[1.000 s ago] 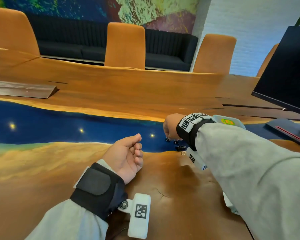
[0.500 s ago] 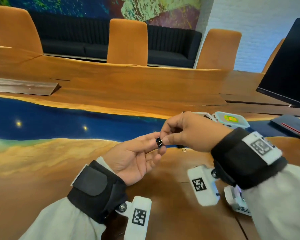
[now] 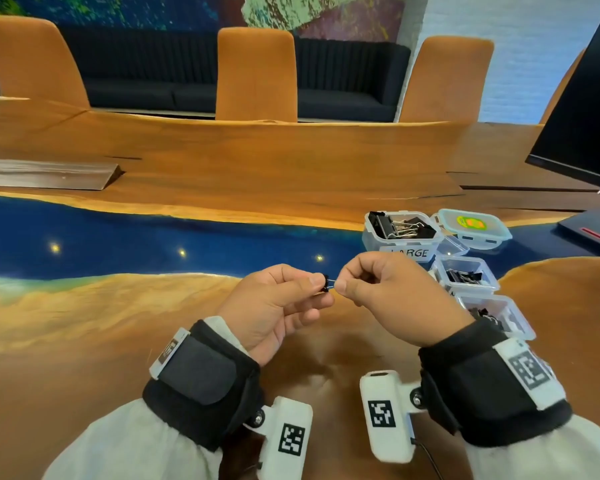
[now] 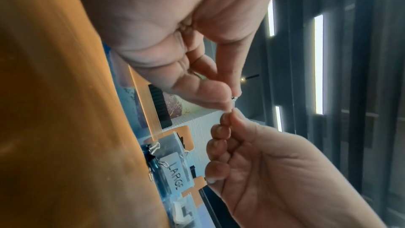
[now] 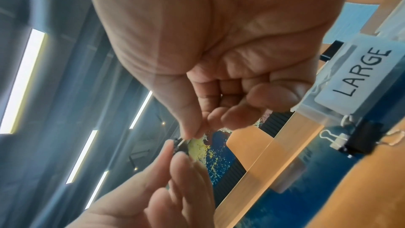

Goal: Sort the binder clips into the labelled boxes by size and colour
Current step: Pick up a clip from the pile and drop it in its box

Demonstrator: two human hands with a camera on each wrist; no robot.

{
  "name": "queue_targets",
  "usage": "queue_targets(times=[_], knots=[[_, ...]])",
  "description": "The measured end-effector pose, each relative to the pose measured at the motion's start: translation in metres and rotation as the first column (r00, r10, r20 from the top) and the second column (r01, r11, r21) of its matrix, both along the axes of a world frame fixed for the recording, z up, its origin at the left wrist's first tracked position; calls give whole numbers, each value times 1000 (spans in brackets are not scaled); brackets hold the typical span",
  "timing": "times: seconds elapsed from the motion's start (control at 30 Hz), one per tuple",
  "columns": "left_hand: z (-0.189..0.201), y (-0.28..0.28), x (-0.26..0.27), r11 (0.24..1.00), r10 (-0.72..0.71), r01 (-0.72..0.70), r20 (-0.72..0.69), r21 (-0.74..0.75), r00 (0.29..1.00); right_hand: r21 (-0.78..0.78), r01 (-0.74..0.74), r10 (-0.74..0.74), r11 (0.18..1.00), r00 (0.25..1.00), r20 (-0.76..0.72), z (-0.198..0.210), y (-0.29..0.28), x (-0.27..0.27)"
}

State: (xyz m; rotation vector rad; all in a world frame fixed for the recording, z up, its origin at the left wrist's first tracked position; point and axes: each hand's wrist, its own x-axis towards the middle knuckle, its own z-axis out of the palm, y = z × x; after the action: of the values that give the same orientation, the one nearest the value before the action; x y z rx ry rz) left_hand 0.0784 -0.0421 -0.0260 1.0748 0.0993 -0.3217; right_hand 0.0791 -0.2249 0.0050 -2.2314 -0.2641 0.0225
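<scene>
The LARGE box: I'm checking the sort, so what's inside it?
The LARGE box holds several black binder clips with silver handles. Its bottom is covered by them.

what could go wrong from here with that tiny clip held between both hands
1. The small black binder clip is held in the air only by fingertips: the left hand pinches its body, the right hand its wire handle. It could spring out of that grip and skitter across the table.
2. Only the LARGE box shows a readable label; the two nearer boxes' labels are hidden, so it might be misfiled.
</scene>
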Motion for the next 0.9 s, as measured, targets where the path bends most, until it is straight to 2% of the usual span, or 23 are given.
queue_targets(times=[0.1, 0.37, 0.63, 0.73, 0.83, 0.9], knots=[[-2, -1, 1, 1000, -6, 7, -28, 28, 1000, 19, 25, -25, 1000, 1000, -19, -5, 0, -2], [0, -3, -1, 999, -26, 25, -23, -34, 999, 29, 48, -48, 998, 999, -16, -4, -1, -6], [0, -6, -2, 1000, -18, 18, -5, 2, 1000, -5, 191, -188, 982, 974, 124, -6, 8, -15], [1, -4, -2, 1000, -20, 20, -2, 16, 1000, -8, 188, -185, 982, 973, 141, -4, 10, -16], [3, -3, -2, 999, -32, 32, -17, 8, 999, 73, 132, -139, 989, 985, 98, 0, 3, -15], [5, -3, -3, 999, -52, 52, -30, -7, 998, 223, 98, -105, 970, 994, 24, -1, -3, -11]])
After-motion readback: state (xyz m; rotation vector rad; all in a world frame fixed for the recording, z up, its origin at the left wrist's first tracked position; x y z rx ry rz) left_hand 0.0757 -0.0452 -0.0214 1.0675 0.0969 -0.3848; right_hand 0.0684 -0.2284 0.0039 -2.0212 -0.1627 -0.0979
